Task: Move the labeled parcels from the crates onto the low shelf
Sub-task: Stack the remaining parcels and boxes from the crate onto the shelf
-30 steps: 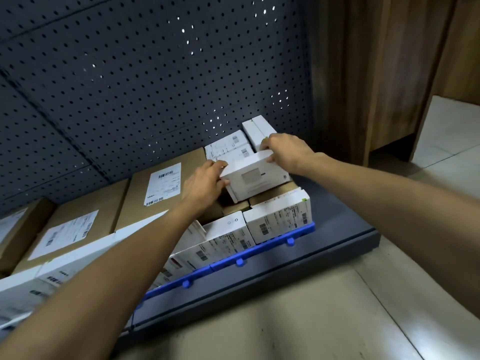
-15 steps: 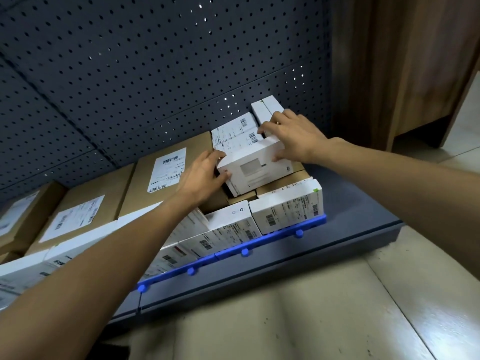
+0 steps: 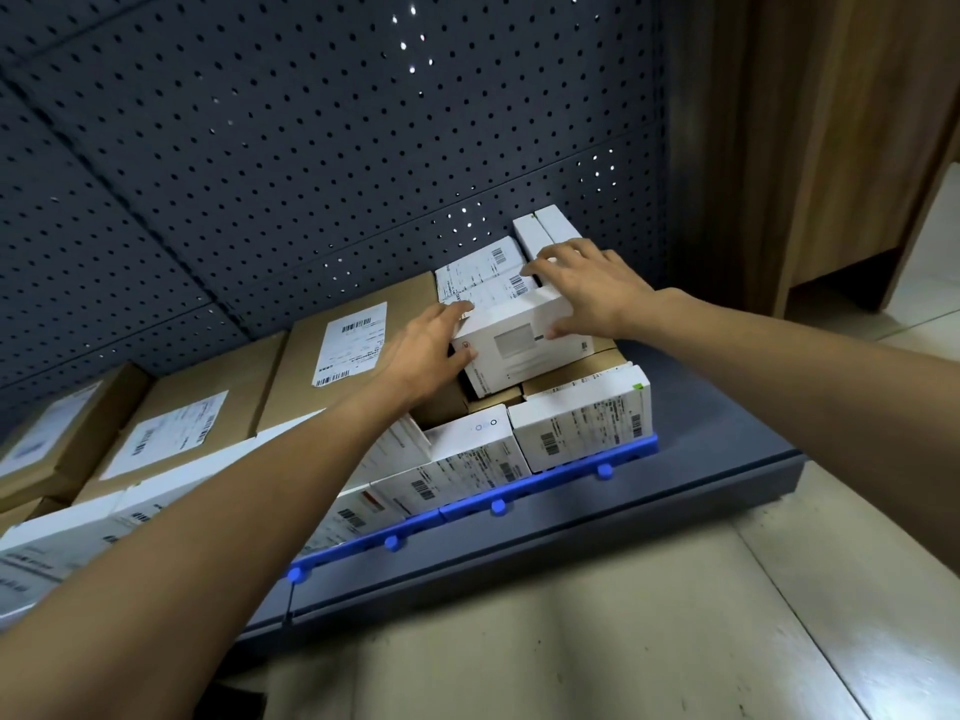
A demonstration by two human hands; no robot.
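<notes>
Low shelf (image 3: pixel 701 439) front: blue rail (image 3: pixel 498 506), row of white labeled boxes (image 3: pixel 582 423) just behind it. Behind those, white parcel (image 3: pixel 524 350) atop brown cartons (image 3: pixel 571 367); left hand (image 3: pixel 421 350) grips its left end, right hand (image 3: pixel 587 288) clasps its top, fingers spread, thumb on front face. Pegboard (image 3: pixel 311 148) at back.

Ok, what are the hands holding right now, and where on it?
Both hold the white box: the left hand grips its left end, and the right hand lies over its top right edge with the thumb on the front.
</notes>
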